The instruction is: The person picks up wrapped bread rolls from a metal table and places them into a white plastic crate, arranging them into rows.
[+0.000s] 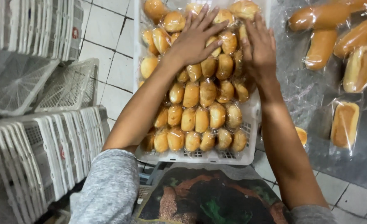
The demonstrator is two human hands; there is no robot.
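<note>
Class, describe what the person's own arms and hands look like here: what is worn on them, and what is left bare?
Both arms wear short, mottled grey knit sleeves, left sleeve and right sleeve. The left hand and right hand are bare: no gloves, rings or watch visible.

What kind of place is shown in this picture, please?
Probably a bakery packing area. Both hands, left hand and right hand, press on clear plastic bags of golden round buns in a white perforated plastic crate. Long bagged bread rolls lie on the grey table, and stacked empty white crates stand at left.

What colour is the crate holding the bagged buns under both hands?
White plastic crate with a perforated rim, seen in the head view.
</note>
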